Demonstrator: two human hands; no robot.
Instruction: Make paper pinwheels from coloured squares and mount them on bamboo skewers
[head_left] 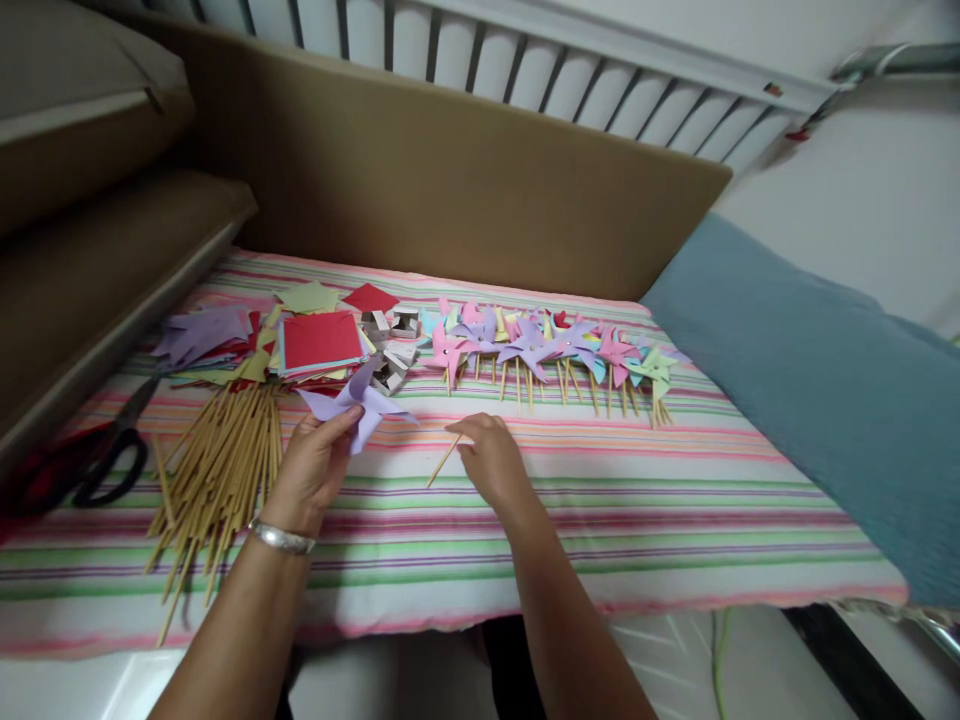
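Pinwheel (373, 405) of lilac paper, pinched in the left hand (319, 455) toward ten o'clock from the right hand (492, 456) (which holds a thin stick (444, 461)), looks light and easily creased, best gripped near its centre.

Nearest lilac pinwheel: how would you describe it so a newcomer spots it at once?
Over the striped cloth, find the left hand, with a silver bracelet at its wrist. That hand holds the lilac pinwheel; unlike the lilac ones in the row farther right, it is up off the cloth.
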